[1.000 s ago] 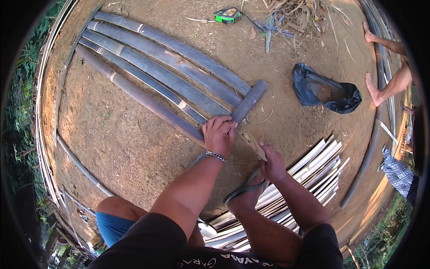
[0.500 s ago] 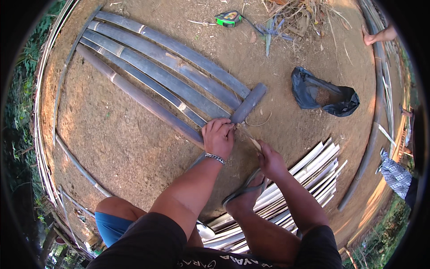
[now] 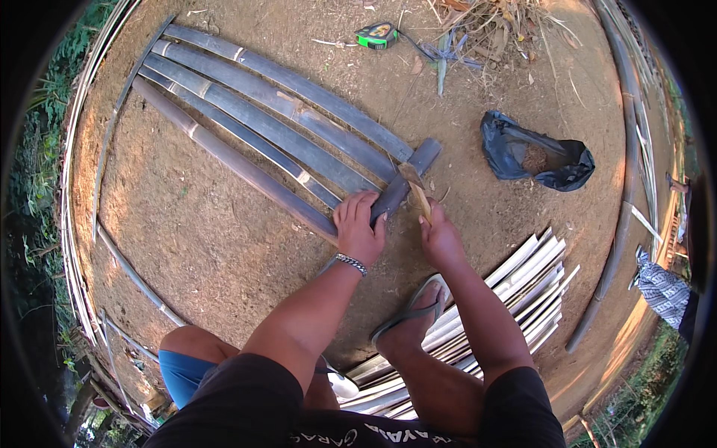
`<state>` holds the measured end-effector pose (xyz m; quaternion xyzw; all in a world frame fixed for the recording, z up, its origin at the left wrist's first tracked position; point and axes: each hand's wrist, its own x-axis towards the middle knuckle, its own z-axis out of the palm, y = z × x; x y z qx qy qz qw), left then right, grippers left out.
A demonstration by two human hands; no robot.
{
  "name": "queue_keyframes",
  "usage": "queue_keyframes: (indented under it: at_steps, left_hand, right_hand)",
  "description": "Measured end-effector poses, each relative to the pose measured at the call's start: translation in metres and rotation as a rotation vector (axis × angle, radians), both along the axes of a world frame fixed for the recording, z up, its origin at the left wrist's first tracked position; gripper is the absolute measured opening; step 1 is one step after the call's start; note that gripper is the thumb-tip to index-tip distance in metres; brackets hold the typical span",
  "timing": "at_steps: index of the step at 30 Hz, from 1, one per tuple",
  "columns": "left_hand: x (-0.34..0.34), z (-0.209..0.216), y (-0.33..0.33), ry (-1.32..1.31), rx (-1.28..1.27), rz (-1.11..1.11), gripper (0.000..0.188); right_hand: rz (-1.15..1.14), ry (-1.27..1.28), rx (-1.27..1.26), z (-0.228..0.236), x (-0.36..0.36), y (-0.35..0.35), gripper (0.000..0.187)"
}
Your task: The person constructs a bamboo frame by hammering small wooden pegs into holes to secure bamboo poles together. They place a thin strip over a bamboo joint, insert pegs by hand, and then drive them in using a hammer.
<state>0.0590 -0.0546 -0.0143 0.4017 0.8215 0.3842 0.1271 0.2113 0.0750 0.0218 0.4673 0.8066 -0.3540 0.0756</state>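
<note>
A bamboo frame lies on the dirt: several split dark slats (image 3: pixel 295 142) and a round pole (image 3: pixel 239 173) run toward a short, thick bamboo crosspiece (image 3: pixel 420 160) at their near right end. My left hand (image 3: pixel 358 228) is closed over the crosspiece's lower end, fingers on the slat side and thumb on the other. In my right hand (image 3: pixel 441 240) is a wooden-handled tool (image 3: pixel 416 188), gripped low on its pale handle. Its brown head lies over the middle of the crosspiece, close to the slat ends; whether it touches is unclear.
A black plastic bag (image 3: pixel 571 178) with brown contents lies open at right. Beyond the frame sits a green tape measure (image 3: pixel 376 35) near dry plant debris (image 3: pixel 489 30). Pale bamboo strips (image 3: pixel 523 291) are piled beside my sandalled foot (image 3: pixel 407 313). A long pole (image 3: pixel 626 201) borders the right.
My right hand and the tool have swung up and away from me, bringing its head over the crosspiece. My left hand stays at the lower end, its thumb shifted slightly down.
</note>
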Motion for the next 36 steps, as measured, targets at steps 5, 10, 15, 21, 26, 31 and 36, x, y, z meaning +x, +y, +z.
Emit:
queue_keyframes:
  at_steps: [5, 10, 15, 21, 26, 31, 36]
  left_hand:
    - [-0.015, 0.021, -0.001, 0.129, -0.365, -0.101, 0.085]
    - [-0.057, 0.040, 0.005, 0.208, -0.622, -0.426, 0.099]
    - [-0.093, 0.044, 0.028, 0.294, -0.654, -0.751, 0.113]
    - [-0.110, 0.056, 0.059, 0.286, -0.692, -0.971, 0.117]
    - [-0.114, 0.048, 0.059, 0.231, -0.641, -0.966, 0.114]
    - [-0.113, 0.053, 0.061, 0.224, -0.672, -0.969, 0.113]
    - [-0.115, 0.055, 0.059, 0.215, -0.656, -0.965, 0.112]
  right_hand:
    - [0.025, -0.017, -0.017, -0.008, 0.007, 0.005, 0.041]
    - [0.044, -0.014, -0.032, -0.005, 0.004, 0.011, 0.037]
    - [0.048, 0.012, -0.010, -0.005, 0.006, 0.012, 0.036]
    - [0.056, 0.046, -0.006, -0.009, 0.009, 0.012, 0.039]
    - [0.047, 0.018, -0.032, -0.009, 0.008, 0.014, 0.040]
    - [0.047, 0.029, -0.068, 0.000, 0.009, 0.016, 0.042]
    - [0.100, 0.281, 0.032, 0.019, 0.028, 0.001, 0.045]
